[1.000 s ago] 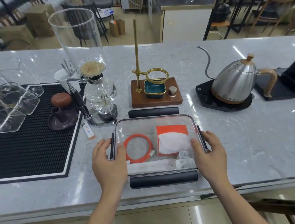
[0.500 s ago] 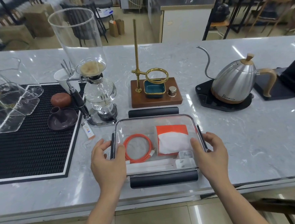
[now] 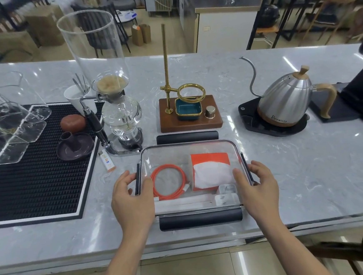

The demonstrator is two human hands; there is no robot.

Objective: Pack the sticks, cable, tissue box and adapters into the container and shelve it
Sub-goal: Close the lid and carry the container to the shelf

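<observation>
A grey marbled counter (image 3: 309, 170) is spanning the frame, with a café room of chairs and cartons lying behind it. The clear lidded container (image 3: 190, 149) is sitting at the counter's 6 o'clock edge, holding the orange cable (image 3: 169, 181), tissue box (image 3: 211, 169), white sticks (image 3: 181, 202) and adapters (image 3: 226, 195). The left hand (image 3: 133, 204) and right hand (image 3: 258, 192) are gripping its side latches, fingers curled on the lid. A siphon brewer (image 3: 117, 112) is standing at 11 o'clock, a dripper stand (image 3: 190, 112) at 12, and a kettle (image 3: 286, 101) reading "Brewista" at 2.
</observation>
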